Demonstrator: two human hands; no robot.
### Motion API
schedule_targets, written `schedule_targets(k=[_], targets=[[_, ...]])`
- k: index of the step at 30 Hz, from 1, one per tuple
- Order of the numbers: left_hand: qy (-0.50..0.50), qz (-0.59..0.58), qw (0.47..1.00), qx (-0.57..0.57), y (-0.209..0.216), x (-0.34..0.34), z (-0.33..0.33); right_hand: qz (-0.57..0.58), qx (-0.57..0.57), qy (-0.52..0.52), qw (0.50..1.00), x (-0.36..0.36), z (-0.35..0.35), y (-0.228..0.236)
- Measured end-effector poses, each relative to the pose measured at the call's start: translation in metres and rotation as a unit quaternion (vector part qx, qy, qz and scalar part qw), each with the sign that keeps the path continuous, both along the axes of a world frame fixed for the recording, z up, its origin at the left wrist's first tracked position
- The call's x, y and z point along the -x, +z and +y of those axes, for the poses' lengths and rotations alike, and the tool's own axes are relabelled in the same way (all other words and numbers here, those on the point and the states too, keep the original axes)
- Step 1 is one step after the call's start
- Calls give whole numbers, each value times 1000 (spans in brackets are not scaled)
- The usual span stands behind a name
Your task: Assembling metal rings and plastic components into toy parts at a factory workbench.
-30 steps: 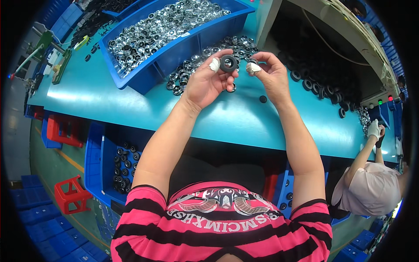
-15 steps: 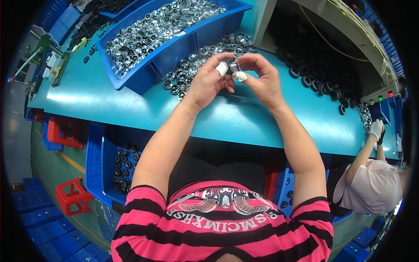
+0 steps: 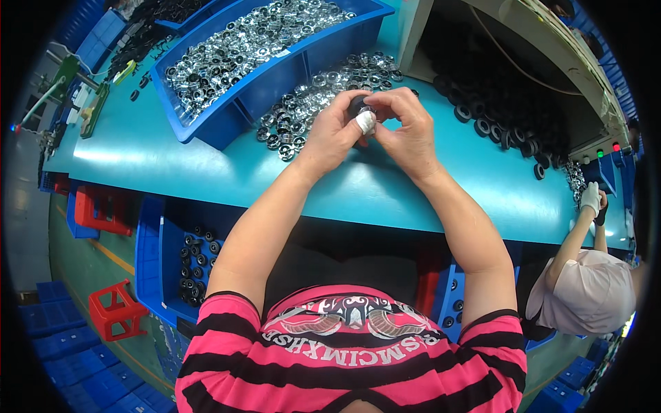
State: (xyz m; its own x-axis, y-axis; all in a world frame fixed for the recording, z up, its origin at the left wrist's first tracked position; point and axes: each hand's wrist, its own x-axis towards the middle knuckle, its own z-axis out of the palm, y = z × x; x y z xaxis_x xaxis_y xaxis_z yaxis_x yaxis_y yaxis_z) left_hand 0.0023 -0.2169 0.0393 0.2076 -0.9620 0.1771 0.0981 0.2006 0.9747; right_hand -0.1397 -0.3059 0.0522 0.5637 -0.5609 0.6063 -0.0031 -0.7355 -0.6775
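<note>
A black ring [image 3: 357, 105] is up between the two hands, in the air over the bench [image 3: 275, 175] and short of the far edge. Against its right side sits a shiny hub [image 3: 368, 109], mostly hidden by fingers, so how far it goes into the ring cannot be told. The left hand [image 3: 328, 136] pinches the ring between thumb and fingers; the right hand [image 3: 411, 134] has its grip drawn in on the hub, thumb and bent fingers close to the left fingertips. White tape [image 3: 365, 122] shows where the thumbs meet. Just beyond the left hand, loose hubs [image 3: 284, 122] lie scattered on the bench, along the side of a blue tub [image 3: 258, 98] heaped with more of them. To the right, black rings [image 3: 496, 134] spill out of the dark hollow of a pale housing [image 3: 585, 65]. Farther right, a co-worker [image 3: 585, 292] sits at the same bench, one hand in a white glove [image 3: 590, 198]. Below the bench at left, a blue crate [image 3: 148, 265] holds black wheels [image 3: 200, 260], and a red stool [image 3: 116, 310] stands on the green floor [image 3: 89, 265] beside it.
</note>
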Motion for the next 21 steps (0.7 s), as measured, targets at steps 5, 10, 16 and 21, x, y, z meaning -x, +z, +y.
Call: schedule_targets(k=[5,10,16,21], targets=[[35,32,998,-29,-2,-5,3,-60,-267,133,953,2,-11,-4],[58,-23,998,-9,3,0,6,34,-328,169,929,4,-11,-4],[137,-78,987,26,-5,6,1,45,-192,89,976,3,6,0],[165,-77,983,10,-3,8,1,52,-106,34,992,2,15,1]])
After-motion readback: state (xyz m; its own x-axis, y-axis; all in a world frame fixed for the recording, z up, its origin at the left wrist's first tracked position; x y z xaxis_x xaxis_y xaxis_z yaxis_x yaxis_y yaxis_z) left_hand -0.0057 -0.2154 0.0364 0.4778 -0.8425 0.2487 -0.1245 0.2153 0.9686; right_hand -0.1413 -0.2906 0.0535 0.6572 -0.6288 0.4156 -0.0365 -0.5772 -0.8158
